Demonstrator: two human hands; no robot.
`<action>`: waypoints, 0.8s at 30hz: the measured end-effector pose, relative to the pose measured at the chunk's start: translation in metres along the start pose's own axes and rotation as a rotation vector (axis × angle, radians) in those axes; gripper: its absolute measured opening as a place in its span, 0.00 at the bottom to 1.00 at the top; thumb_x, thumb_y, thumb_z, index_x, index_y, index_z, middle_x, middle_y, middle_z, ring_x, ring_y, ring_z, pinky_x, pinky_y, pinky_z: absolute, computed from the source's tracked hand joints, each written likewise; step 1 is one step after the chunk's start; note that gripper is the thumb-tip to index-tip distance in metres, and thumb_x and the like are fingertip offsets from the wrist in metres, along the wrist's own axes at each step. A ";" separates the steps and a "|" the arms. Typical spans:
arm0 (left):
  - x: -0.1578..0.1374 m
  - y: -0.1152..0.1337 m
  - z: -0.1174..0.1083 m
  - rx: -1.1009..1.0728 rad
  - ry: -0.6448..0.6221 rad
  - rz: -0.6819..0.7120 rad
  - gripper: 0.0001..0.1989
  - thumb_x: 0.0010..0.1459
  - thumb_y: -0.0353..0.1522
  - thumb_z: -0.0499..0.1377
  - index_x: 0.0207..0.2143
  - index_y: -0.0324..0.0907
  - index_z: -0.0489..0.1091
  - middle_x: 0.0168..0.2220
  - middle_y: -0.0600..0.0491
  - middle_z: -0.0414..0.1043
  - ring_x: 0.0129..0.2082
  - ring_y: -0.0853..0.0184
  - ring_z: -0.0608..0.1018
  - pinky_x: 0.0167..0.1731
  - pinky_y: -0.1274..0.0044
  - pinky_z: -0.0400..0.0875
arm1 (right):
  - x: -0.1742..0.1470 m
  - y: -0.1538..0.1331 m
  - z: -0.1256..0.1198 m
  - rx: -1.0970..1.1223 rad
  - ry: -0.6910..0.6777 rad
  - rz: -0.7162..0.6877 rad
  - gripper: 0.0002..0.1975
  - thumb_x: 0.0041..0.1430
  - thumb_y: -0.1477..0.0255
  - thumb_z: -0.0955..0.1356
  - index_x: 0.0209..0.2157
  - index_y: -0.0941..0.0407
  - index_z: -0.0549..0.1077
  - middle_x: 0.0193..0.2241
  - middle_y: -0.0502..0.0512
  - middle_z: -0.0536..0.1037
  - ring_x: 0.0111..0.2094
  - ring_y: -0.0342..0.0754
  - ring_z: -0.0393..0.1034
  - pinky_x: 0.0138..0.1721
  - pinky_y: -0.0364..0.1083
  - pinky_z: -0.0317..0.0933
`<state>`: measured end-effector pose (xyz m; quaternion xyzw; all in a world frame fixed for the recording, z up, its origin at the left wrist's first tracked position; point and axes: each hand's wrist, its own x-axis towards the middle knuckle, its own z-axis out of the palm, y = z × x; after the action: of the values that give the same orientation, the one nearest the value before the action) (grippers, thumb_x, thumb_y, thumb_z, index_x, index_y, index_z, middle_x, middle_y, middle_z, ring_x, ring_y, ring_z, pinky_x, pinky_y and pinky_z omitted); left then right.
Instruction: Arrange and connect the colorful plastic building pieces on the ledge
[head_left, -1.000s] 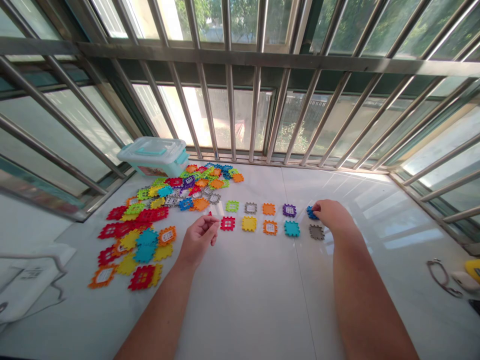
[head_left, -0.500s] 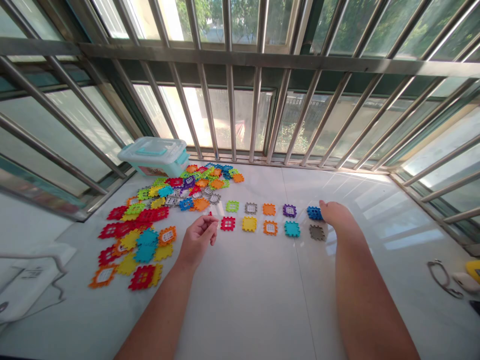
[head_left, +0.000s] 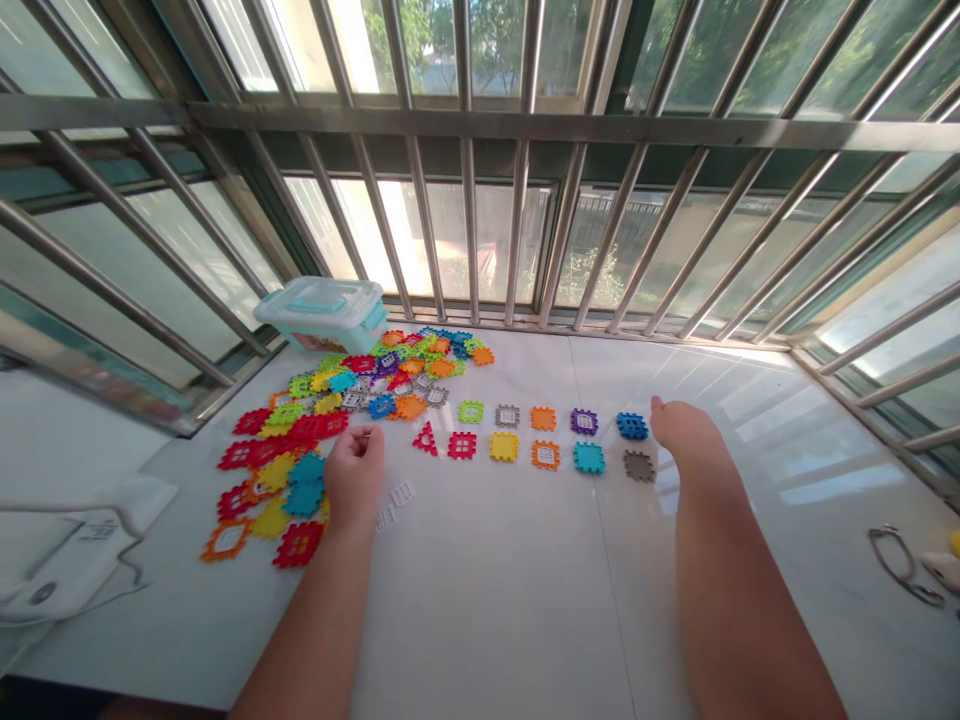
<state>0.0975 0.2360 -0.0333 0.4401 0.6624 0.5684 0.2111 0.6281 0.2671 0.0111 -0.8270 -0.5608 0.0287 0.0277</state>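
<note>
Two rows of square plastic building tiles lie on the white floor, ending at the right with a blue tile [head_left: 632, 425] and a grey tile [head_left: 639, 465]. My right hand [head_left: 682, 432] rests just right of the blue tile, fingers loose, holding nothing. My left hand [head_left: 354, 476] hovers at the edge of the big loose pile of coloured tiles [head_left: 315, 430], fingers curled, near an orange and a teal tile; I cannot see anything held in it. A red triangle piece [head_left: 425, 439] lies left of the red tile [head_left: 462, 445].
A pale teal lidded storage box [head_left: 321, 313] stands by the window bars at the back left. Two small white inserts [head_left: 396, 503] lie near my left hand. A white bag [head_left: 67, 545] lies at the left, glasses [head_left: 898, 566] at the right. Metal bars surround the floor.
My right hand let go of the blue tile, which now lies in the far row. My left hand moved left to the loose pile, uncovering the red triangle piece.
</note>
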 end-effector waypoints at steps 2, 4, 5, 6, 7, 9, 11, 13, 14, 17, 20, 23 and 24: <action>-0.006 0.003 -0.002 0.162 0.001 0.109 0.09 0.61 0.40 0.64 0.39 0.44 0.76 0.28 0.55 0.75 0.27 0.66 0.74 0.28 0.77 0.65 | -0.010 -0.007 -0.018 -0.007 0.039 0.097 0.36 0.75 0.51 0.54 0.49 0.62 0.84 0.36 0.74 0.83 0.46 0.64 0.80 0.52 0.57 0.69; -0.015 0.012 -0.001 0.255 -0.022 0.210 0.07 0.61 0.37 0.64 0.39 0.45 0.77 0.29 0.53 0.76 0.29 0.64 0.74 0.32 0.76 0.65 | -0.026 -0.016 -0.039 -0.008 0.030 0.125 0.38 0.76 0.50 0.52 0.45 0.60 0.84 0.36 0.74 0.83 0.43 0.65 0.80 0.48 0.58 0.69; -0.020 0.017 0.000 0.285 -0.035 0.258 0.06 0.61 0.36 0.63 0.39 0.45 0.77 0.30 0.53 0.76 0.29 0.64 0.73 0.33 0.75 0.65 | -0.037 -0.020 -0.050 -0.004 0.014 0.104 0.39 0.76 0.50 0.50 0.43 0.59 0.84 0.36 0.73 0.83 0.42 0.65 0.79 0.47 0.58 0.69; -0.026 0.024 -0.001 0.309 -0.046 0.302 0.05 0.62 0.35 0.63 0.39 0.45 0.77 0.30 0.53 0.76 0.28 0.64 0.73 0.34 0.75 0.65 | -0.048 -0.025 -0.061 0.004 0.017 0.061 0.38 0.75 0.49 0.50 0.42 0.57 0.84 0.35 0.71 0.83 0.41 0.64 0.79 0.45 0.57 0.68; -0.033 0.030 -0.002 0.327 -0.056 0.340 0.05 0.62 0.35 0.63 0.40 0.46 0.77 0.29 0.53 0.76 0.28 0.64 0.72 0.34 0.75 0.65 | -0.060 -0.030 -0.071 0.016 0.023 0.007 0.37 0.75 0.47 0.51 0.42 0.55 0.83 0.34 0.69 0.83 0.40 0.64 0.79 0.44 0.56 0.68; -0.049 0.039 -0.008 0.343 -0.101 0.397 0.05 0.63 0.34 0.63 0.41 0.46 0.77 0.29 0.53 0.76 0.27 0.64 0.72 0.35 0.75 0.65 | -0.085 -0.041 -0.087 0.047 0.004 -0.139 0.32 0.74 0.46 0.55 0.42 0.51 0.82 0.36 0.65 0.84 0.40 0.62 0.78 0.43 0.54 0.67; -0.068 0.044 -0.020 0.347 -0.183 0.438 0.05 0.63 0.34 0.64 0.41 0.47 0.78 0.29 0.53 0.76 0.27 0.64 0.74 0.34 0.75 0.66 | -0.110 -0.054 -0.095 0.077 -0.046 -0.316 0.28 0.74 0.46 0.57 0.41 0.48 0.81 0.39 0.62 0.84 0.41 0.61 0.78 0.44 0.53 0.67; -0.089 0.043 -0.035 0.371 -0.263 0.470 0.04 0.63 0.33 0.63 0.41 0.48 0.77 0.28 0.54 0.76 0.27 0.64 0.76 0.33 0.75 0.67 | -0.136 -0.073 -0.098 0.112 -0.093 -0.474 0.24 0.73 0.47 0.60 0.42 0.47 0.81 0.43 0.60 0.85 0.44 0.60 0.78 0.45 0.53 0.67; -0.100 0.040 -0.044 0.391 -0.292 0.482 0.04 0.64 0.34 0.63 0.41 0.48 0.77 0.28 0.54 0.76 0.27 0.64 0.76 0.32 0.74 0.67 | -0.149 -0.084 -0.098 0.130 -0.111 -0.551 0.22 0.73 0.48 0.62 0.43 0.47 0.80 0.44 0.60 0.85 0.45 0.60 0.78 0.46 0.53 0.67; -0.129 0.028 -0.074 0.495 -0.364 0.530 0.04 0.67 0.35 0.61 0.41 0.49 0.76 0.27 0.55 0.75 0.26 0.64 0.77 0.31 0.74 0.69 | -0.191 -0.124 -0.093 0.157 -0.121 -0.774 0.19 0.73 0.53 0.64 0.46 0.49 0.80 0.45 0.62 0.84 0.46 0.60 0.78 0.48 0.54 0.68; -0.148 0.014 -0.107 0.641 -0.443 0.603 0.06 0.69 0.36 0.59 0.36 0.48 0.73 0.24 0.56 0.73 0.23 0.66 0.76 0.28 0.74 0.66 | -0.227 -0.166 -0.080 0.100 -0.215 -0.958 0.16 0.72 0.56 0.68 0.44 0.53 0.80 0.41 0.63 0.83 0.43 0.58 0.77 0.44 0.52 0.69; -0.159 0.000 -0.136 0.764 -0.466 0.621 0.14 0.71 0.37 0.56 0.29 0.47 0.68 0.23 0.58 0.70 0.22 0.68 0.74 0.26 0.74 0.62 | -0.249 -0.201 -0.056 0.019 -0.261 -1.006 0.13 0.71 0.61 0.69 0.47 0.56 0.80 0.44 0.62 0.82 0.47 0.58 0.76 0.44 0.51 0.69; -0.161 -0.004 -0.144 0.785 -0.460 0.624 0.16 0.72 0.37 0.56 0.28 0.46 0.66 0.23 0.58 0.70 0.22 0.68 0.74 0.26 0.74 0.62 | -0.252 -0.211 -0.046 0.007 -0.265 -1.010 0.14 0.71 0.62 0.70 0.48 0.57 0.79 0.46 0.62 0.81 0.48 0.58 0.76 0.45 0.51 0.69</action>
<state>0.0676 0.0221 -0.0346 0.7742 0.5993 0.2035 -0.0080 0.3433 0.1106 0.0778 -0.4426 -0.8884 0.1180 -0.0306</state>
